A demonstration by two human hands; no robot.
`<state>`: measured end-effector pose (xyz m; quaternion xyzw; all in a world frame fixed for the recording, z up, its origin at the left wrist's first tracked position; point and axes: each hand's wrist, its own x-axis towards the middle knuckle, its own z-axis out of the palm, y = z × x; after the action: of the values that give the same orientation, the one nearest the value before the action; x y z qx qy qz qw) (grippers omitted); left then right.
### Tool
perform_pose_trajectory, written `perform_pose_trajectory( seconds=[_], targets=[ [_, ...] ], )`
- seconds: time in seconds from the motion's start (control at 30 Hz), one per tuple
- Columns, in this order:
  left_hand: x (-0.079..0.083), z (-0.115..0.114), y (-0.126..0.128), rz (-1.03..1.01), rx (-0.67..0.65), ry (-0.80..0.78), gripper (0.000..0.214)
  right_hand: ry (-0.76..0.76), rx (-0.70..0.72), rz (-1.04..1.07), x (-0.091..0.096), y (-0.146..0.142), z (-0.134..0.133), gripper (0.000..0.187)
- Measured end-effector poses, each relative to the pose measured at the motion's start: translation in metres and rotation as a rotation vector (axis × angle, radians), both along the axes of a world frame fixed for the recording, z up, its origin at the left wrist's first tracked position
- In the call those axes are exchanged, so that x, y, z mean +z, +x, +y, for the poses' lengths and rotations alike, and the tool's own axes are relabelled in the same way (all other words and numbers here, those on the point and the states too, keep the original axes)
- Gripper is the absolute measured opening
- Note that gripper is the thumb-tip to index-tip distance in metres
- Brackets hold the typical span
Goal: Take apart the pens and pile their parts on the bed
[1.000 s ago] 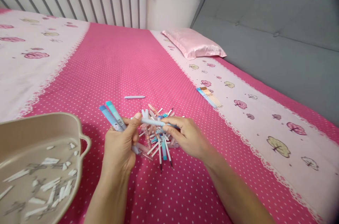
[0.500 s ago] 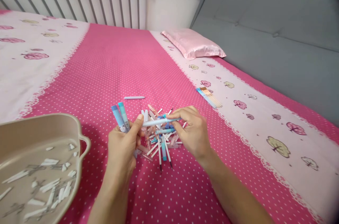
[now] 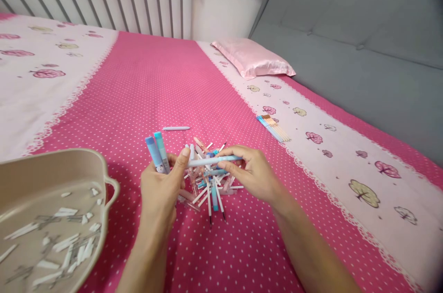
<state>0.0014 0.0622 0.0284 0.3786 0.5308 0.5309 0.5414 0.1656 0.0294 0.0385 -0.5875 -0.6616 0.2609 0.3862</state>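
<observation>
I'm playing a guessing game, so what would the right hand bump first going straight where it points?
Probably the left hand: the right hand points its fingers along the pale blue pen towards it, though depth is hard to judge.

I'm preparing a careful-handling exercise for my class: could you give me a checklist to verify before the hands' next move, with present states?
1. Pale blue pen held by left hand and right hand: ok.
2. Blue-topped pens gripped in left hand: ok.
3. Pen row apart from the pile: ok.
4. Pile sorted by part: not ok, mixed.
5. White pieces inside the basin: ok.
6. Refill inside pale blue pen: cannot tell.
</observation>
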Motion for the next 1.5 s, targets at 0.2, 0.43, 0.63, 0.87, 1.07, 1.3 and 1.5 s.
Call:
perform_pose_trajectory(
  seconds=[0.2, 0.43, 0.63, 0.87, 1.07, 1.3, 1.5],
  targets=[
    [0.002, -0.001, -0.002, -0.105, -0.289, 0.057, 0.033, -0.012, -0.065, 0.069, -0.002, 0.007, 0.002, 0.016],
    [-0.004, 0.001, 0.000, 0.006, -0.176, 0.029, 0.022, 0.091, -0.103, -0.050, -0.004, 0.010, 0.004, 0.015],
    [-0.008, 0.008, -0.006, 0.034, 0.121, 0.033, 0.032, 0.205, -0.294, -0.126, -0.004, 0.022, 0.007, 0.015],
    [-0.007, 0.004, -0.002, 0.035, 0.050, 0.032, 0.030, -0.054, -0.103, 0.120, -0.010, 0.012, 0.006, 0.025],
    [-0.008, 0.006, -0.005, 0.032, 0.086, 0.077, 0.028, -0.102, -0.065, 0.057, -0.011, 0.013, 0.008, 0.021],
    [-0.020, 0.016, -0.013, 0.112, 0.318, 0.150, 0.032, -0.086, -0.359, -0.361, -0.026, 0.032, 0.018, 0.032],
    [-0.017, 0.008, -0.009, 0.472, 0.159, 0.094, 0.033, -0.167, -0.168, -0.209, -0.028, 0.017, 0.015, 0.024]
  ],
)
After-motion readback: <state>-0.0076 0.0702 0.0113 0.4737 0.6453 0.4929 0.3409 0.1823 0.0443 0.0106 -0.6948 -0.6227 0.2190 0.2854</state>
